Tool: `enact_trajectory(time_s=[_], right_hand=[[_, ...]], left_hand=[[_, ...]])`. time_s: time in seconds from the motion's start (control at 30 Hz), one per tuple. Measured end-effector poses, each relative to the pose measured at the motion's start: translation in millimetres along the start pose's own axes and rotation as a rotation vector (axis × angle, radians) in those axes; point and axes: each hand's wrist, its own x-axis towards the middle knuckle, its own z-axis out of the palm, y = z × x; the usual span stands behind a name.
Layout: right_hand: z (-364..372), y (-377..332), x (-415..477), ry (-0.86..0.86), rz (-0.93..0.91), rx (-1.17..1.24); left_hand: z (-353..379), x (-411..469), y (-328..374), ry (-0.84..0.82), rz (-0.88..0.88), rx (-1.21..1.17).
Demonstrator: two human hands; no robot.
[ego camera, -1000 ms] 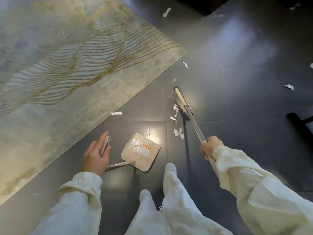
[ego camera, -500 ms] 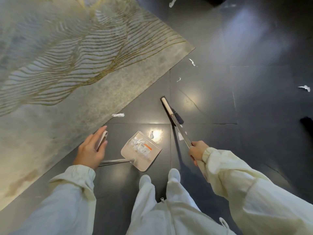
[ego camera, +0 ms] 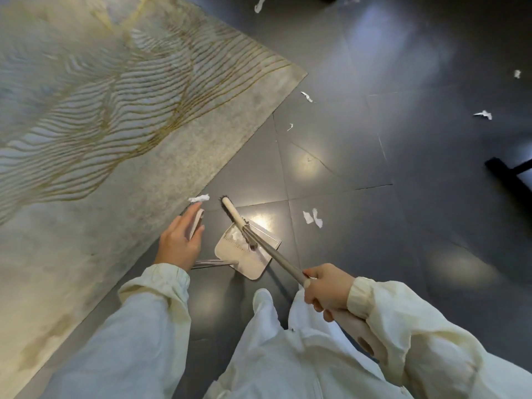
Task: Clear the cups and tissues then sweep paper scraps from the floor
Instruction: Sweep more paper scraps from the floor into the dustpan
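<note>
The left hand (ego camera: 180,243) pinches the dustpan (ego camera: 244,254) handle to pin it flat, the right hand (ego camera: 328,289) grips the broom (ego camera: 230,210), head over the pan between them, while paper scraps (ego camera: 312,218) wait on the floor (ego camera: 374,254) just beyond the right hand.

broom (ego camera: 260,245) swept left, head over dustpan (ego camera: 239,259)

rug (ego camera: 100,125) blurred and cut off, broom (ego camera: 270,250) end partly under sleeve (ego camera: 403,326)
</note>
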Motion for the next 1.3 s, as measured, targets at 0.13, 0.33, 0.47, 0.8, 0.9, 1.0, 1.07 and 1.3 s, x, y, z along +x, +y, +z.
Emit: enact_trajectory(time_s=[0.13,0.33,0.47,0.8,0.9,1.0,1.07,1.3], right_hand=[[6,9,-10,0.132,-0.046,0.015],[-28,32,-3,0.349,-0.036,0.113],[-66,62,19,0.429,0.025,0.192],[-66,78,43,0.224,0.137,0.37],[-68,72,17,0.118,0.112,0.494],[-80,65,-11,0.082,0.07,0.461],[-83,57,-27,0.07,0.039,0.387],[-92,1,-43,0.078,-0.079,0.14]], left_hand=[[6,4,6,-0.112,0.087,-0.033],[32,13,50,-0.216,0.288,-0.013],[57,19,85,-0.274,0.344,0.039],[114,42,142,-0.322,0.399,0.162],[112,44,140,-0.295,0.379,0.165],[106,42,133,-0.282,0.382,0.207],[99,40,127,-0.239,0.373,0.21],[48,16,68,0.023,0.208,0.186]])
